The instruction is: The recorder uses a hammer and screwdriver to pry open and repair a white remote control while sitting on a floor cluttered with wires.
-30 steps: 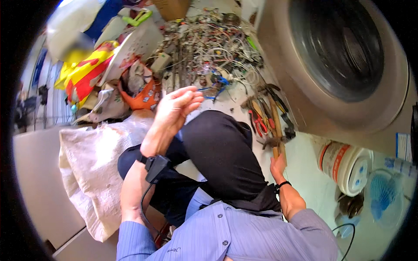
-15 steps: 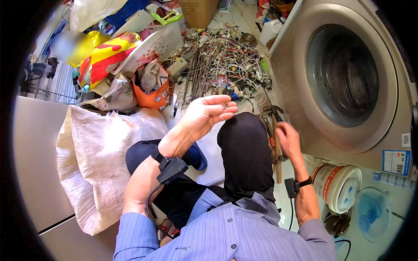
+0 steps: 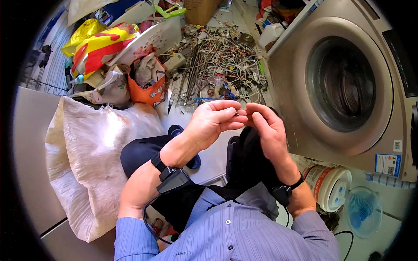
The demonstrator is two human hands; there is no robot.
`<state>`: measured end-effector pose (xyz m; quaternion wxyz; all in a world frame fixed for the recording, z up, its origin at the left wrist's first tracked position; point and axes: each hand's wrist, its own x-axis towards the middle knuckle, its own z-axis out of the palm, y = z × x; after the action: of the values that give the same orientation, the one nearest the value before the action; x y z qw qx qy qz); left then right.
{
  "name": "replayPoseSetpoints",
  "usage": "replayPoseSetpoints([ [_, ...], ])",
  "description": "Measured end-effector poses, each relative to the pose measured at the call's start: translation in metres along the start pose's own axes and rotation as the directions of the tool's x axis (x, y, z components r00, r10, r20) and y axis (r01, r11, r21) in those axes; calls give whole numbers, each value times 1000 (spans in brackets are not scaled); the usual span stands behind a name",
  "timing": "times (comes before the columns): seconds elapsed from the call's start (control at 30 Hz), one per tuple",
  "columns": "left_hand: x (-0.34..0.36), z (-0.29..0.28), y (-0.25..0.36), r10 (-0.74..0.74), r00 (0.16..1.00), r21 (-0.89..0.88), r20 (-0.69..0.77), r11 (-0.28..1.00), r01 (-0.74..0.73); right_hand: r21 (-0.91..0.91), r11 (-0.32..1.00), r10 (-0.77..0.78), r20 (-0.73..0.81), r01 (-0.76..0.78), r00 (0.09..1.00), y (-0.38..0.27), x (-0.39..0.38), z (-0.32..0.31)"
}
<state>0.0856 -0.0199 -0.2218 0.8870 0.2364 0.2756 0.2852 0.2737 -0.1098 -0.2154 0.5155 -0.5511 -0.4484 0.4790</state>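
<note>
My left hand (image 3: pixel 215 122) and my right hand (image 3: pixel 267 128) meet in front of me above my lap, fingertips touching. Between the fingertips sits a tiny dark part (image 3: pixel 237 114), too small to identify; the left fingers pinch it and the right fingers touch it. Both wrists carry black bands. My dark trousers (image 3: pixel 244 161) lie under the hands. Beyond them, a heap of tangled wires and cables (image 3: pixel 217 61) covers the floor.
A front-loading washing machine (image 3: pixel 344 87) with an open round drum stands at the right. A large white sack (image 3: pixel 91 152) lies at the left. Coloured bags (image 3: pixel 100 43), an orange container (image 3: pixel 146 93), a white bucket (image 3: pixel 333 187) and a small blue fan (image 3: pixel 363 211) surround me.
My right hand rose from near the tools on the floor to meet the left hand. The left hand turned from an open palm to a pinch. The view tilted down and nearer.
</note>
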Motion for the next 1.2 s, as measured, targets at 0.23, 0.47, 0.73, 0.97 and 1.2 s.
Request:
replayPoseSetpoints([
  [0.23, -7, 27, -7, 11, 1000, 641, 9, 768, -14, 812, 507, 323, 133, -290, 937, 38, -7, 13],
  [0.47, -10, 16, -23, 149, 971, 868, 186, 438, -234, 830, 376, 438, 232, -411, 869, 45, -5, 15],
  [0.73, 3, 7, -11, 278, 958, 665, -73, 729, -161, 882, 297, 313, 273, -366, 910, 31, 3, 15],
  [0.97, 14, -4, -5, 296, 922, 435, -250, 885, -166, 924, 241, 328, 209, -295, 921, 38, 4, -3],
  [1.2, 38, -20, -69, -179, 979, -304, -93, 942, 143, 744, 667, 10, -53, 33, 999, 45, 4, 6],
])
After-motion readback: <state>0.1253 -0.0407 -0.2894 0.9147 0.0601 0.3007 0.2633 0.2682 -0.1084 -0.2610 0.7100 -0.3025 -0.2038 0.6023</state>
